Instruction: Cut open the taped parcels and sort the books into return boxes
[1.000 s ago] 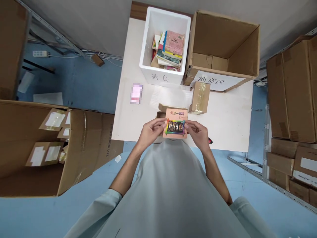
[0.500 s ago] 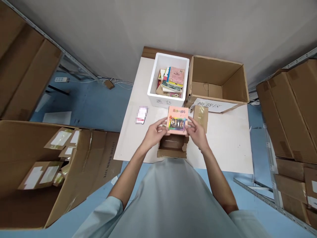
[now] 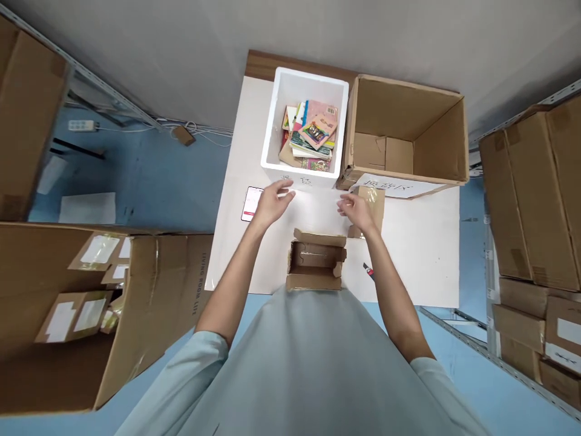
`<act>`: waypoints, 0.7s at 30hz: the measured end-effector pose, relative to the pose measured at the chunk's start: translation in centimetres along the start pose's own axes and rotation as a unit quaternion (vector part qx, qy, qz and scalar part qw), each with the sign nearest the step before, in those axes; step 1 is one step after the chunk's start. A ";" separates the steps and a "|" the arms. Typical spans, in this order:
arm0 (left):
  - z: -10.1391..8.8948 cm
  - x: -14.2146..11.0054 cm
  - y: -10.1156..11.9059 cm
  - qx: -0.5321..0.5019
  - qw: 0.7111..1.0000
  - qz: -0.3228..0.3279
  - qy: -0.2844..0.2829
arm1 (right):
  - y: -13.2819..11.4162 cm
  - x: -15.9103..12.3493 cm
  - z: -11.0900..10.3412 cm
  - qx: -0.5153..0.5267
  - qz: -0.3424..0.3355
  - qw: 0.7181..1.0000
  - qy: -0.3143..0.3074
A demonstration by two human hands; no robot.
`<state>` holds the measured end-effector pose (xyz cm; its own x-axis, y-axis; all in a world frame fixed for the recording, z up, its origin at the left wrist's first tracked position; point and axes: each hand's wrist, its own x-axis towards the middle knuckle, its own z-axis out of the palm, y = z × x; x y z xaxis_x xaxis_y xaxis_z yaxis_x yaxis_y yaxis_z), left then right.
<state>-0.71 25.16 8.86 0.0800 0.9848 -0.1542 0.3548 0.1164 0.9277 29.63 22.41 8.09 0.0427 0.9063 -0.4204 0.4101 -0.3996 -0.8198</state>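
My left hand (image 3: pixel 273 204) hovers over the white table just in front of the white foam box (image 3: pixel 269 136), fingers apart and nothing in them. Beside a small cardboard flap piece (image 3: pixel 376 206), my right hand (image 3: pixel 356 212) is also empty, its fingers loosely spread. Inside the foam box, the pink book (image 3: pixel 318 131) with a rainbow-edged picture lies tilted on a pile of other books (image 3: pixel 297 147). A small opened cardboard box (image 3: pixel 313 282) stands at the table's front edge, close to my body, its inside showing bare cardboard.
A large open cardboard carton (image 3: pixel 408 86) with a handwritten label stands right of the foam box. A phone (image 3: pixel 250 203) lies at left, a red and black cutter (image 3: pixel 368 270) near my right forearm. A big carton (image 3: pixel 154 315) holding parcels is at the lower left.
The pink book has gone from between both hands into the foam box, on top of the pile. My hands have let go and moved apart. The view has shifted slightly.
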 end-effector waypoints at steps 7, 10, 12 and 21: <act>3.9 2.3 -7.3 0.155 0.972 -0.103 -0.142 | 2.6 2.6 2.6 -0.243 0.155 0.954 -0.076; 5.5 3.9 -8.4 0.208 0.952 -0.099 -0.201 | 2.9 4.7 4.0 -0.293 0.178 0.933 -0.111; 6.3 4.6 -8.9 0.232 0.938 -0.098 -0.236 | 3.3 6.0 4.8 -0.332 0.179 0.918 -0.124; 7.0 3.9 -9.6 0.236 0.931 -0.058 -0.273 | 4.0 6.8 6.2 -0.365 0.081 0.912 -0.169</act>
<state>2.74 26.94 -3.03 0.4314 0.7413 -0.5141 0.7506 0.0213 0.6605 25.95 26.07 -0.46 -0.0770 0.7004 -0.7096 0.9255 -0.2145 -0.3122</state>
